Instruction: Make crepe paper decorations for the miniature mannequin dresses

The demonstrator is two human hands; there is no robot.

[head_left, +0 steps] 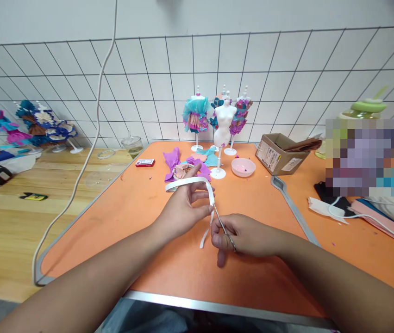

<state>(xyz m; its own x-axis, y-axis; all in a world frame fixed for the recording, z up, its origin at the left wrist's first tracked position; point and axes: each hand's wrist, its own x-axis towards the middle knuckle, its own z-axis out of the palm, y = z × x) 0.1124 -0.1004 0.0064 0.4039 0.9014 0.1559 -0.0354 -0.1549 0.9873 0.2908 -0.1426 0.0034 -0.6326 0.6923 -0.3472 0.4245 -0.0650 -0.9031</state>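
Observation:
White tape or ribbon (190, 181) runs over my left hand (186, 206), which is closed on it, with the roll seen edge-on beside the fingers. One end of the strip hangs down below my thumb. My right hand (240, 235) grips small metal scissors (225, 230), their blades pointing up and left at the strip near my left thumb. Whether the blades are open is too small to tell. Behind my hands stands a bare white mannequin (223, 125), upright on its round base.
Purple and teal scraps (171, 159), a pink bowl (243, 167) and a cardboard box (275, 155) lie beyond my hands. Dressed mannequins (197, 115) stand at the wall. A red box (145, 163) sits left. A white cable (98, 106) hangs at left; fabrics (387, 215) lie right.

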